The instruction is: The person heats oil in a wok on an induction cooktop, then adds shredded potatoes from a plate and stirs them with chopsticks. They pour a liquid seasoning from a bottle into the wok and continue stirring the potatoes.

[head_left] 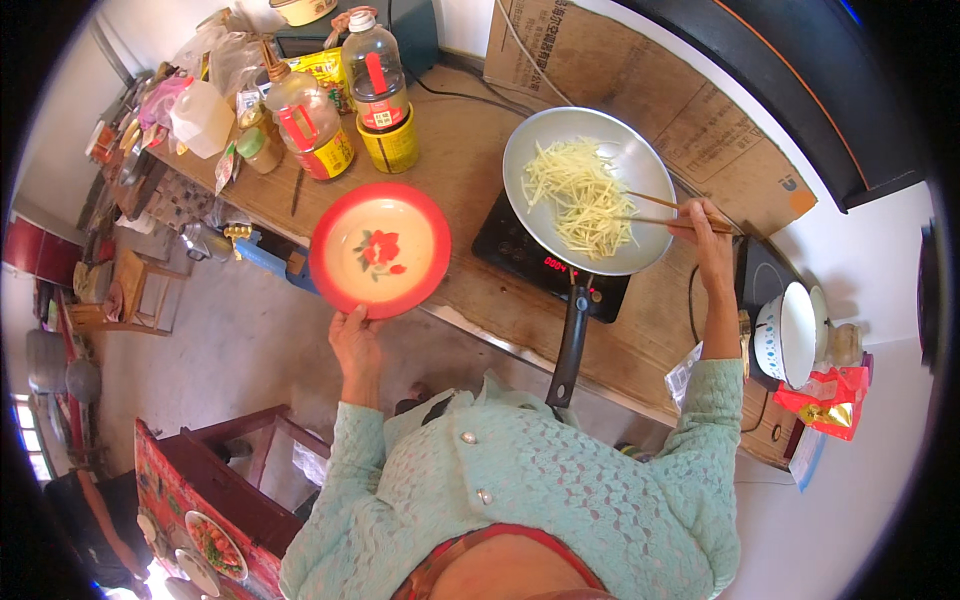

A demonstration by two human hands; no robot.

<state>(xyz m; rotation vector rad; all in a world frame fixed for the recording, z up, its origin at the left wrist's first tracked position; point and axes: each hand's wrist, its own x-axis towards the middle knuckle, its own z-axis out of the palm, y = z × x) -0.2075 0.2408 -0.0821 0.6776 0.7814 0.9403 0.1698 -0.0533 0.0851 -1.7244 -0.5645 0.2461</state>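
Note:
My left hand (357, 345) grips the near rim of an enamel plate (333, 262), cream with a red border and a red flower painted in its middle. Nothing lies on the plate. In my right hand (702, 232) is a pair of chopsticks (650, 219), their tips among pale yellow-green shredded strips (580, 190). Those strips, perhaps potato, are heaped in a light-coloured frying pan (654, 160). The pan rests on a black induction cooker (493, 245) with red lit digits. Its black handle (572, 345) points toward my body.
Bottles of dark sauce (378, 75) and oil (305, 120), a jar (258, 150) and a white jug (203, 117) crowd the counter's left. Cardboard (650, 90) lines the wall behind the pan. An enamel pot (793, 335) stands right. Behind me, a red table (190, 490) bears dishes; a person's arm (105, 520) shows there.

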